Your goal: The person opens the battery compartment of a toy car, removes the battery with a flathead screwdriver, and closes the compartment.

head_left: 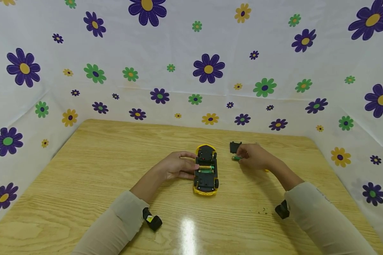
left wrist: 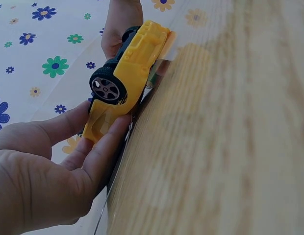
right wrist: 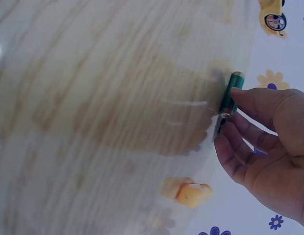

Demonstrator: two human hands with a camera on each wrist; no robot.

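While left hand [head_left: 178, 165] grips car [head_left: 206, 181], right hand [head_left: 255, 156] pinches battery [right wrist: 234, 85], farther right

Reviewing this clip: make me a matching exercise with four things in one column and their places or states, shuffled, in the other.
1. Toy car
2. Loose battery
3. Cover
4. Pair of batteries

A. black, lying on the table
B. side by side in an upturned underside
C. wheels up, held by the left hand
D. green, at the right hand's fingertips

Pairs: 1-C, 2-D, 3-A, 4-B

Toy car [head_left: 206, 180] across all views
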